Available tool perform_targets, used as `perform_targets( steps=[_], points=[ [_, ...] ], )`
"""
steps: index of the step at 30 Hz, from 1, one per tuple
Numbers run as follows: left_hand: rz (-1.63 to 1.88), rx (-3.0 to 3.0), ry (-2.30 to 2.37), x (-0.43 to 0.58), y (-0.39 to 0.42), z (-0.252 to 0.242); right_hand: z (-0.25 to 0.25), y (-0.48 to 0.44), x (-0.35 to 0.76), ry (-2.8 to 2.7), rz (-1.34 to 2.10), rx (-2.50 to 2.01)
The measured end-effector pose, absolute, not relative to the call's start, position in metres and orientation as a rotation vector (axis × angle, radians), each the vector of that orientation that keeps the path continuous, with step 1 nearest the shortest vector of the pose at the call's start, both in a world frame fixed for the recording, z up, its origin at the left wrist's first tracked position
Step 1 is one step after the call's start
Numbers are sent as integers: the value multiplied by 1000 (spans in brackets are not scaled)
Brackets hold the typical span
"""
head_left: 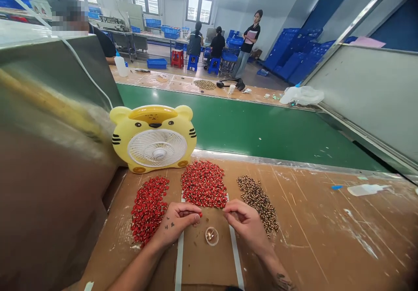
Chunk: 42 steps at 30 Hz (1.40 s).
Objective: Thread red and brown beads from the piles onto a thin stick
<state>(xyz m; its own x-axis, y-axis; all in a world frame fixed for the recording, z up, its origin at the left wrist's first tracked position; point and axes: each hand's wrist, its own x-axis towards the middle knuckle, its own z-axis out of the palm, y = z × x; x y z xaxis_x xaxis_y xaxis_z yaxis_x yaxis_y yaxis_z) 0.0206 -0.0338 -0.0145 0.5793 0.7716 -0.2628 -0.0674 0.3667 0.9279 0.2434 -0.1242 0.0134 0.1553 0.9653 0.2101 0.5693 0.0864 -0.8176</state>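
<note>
My left hand pinches a small red piece between thumb and fingertips. Opposite it, my right hand has thumb and forefinger brought together; whatever lies between them is too small to make out. A small clear round cup with thin shiny bits inside sits between the hands. Beyond the fingertips spreads a heap of red pieces with dark and pale tips. Another red heap lies beside my left hand, and a pile of small black-and-gold pieces lies by my right.
A yellow tiger-faced fan stands behind the left heap. Past the brown work surface runs a green belt. A plastic bottle lies at right. A metal cabinet borders the left. Several people are farther back.
</note>
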Motion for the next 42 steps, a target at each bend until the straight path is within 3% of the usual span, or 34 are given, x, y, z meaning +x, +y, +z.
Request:
perform_targets(
  steps=[8,19,27,32,42],
  points=[
    [821,979,886,19,-26,-15,28,-110,232,-1788,580,-1650],
    [854,894,834,18,-25,-18,33,-70,216,-2534,561,-1636],
    [852,895,809,19,-24,-17,20,-57,199,-2677,563,-1633],
    [867,902,813,18,-25,-13,36,-64,207,-2544,567,-1646],
    [938,1029,777,16,-32,-17,15,-87,195,-1396,1053,-1410]
  ],
)
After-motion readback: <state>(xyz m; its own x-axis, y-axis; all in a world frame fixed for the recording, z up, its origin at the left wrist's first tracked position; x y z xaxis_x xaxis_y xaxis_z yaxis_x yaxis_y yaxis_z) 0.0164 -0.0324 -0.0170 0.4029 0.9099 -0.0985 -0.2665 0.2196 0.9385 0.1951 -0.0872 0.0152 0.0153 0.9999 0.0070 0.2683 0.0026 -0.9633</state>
